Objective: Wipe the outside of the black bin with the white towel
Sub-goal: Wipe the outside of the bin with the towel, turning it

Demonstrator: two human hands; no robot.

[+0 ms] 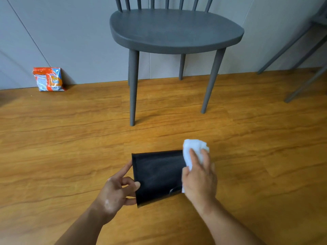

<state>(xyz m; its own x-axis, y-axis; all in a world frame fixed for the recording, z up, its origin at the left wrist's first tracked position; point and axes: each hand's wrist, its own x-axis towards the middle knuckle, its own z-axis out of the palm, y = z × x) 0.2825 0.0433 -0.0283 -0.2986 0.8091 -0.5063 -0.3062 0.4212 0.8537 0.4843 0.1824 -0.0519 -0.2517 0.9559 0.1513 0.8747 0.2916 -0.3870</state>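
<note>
Black bin (157,175) lies on the floor (70,156), a flat face up. Its left edge is gripped by the left hand (115,193), fingers curled round it. White towel (192,147) is clasped, wadded, in the right hand (200,181) and pressed on the far right corner. The remaining face extends leftward.

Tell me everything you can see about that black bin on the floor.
The black bin shows one flat, dark, faintly streaked face with a thin raised edge, apparently lying on its side on the wooden floor. The left hand grips its left edge; the right hand holds a crumpled white towel against its right side.
</note>
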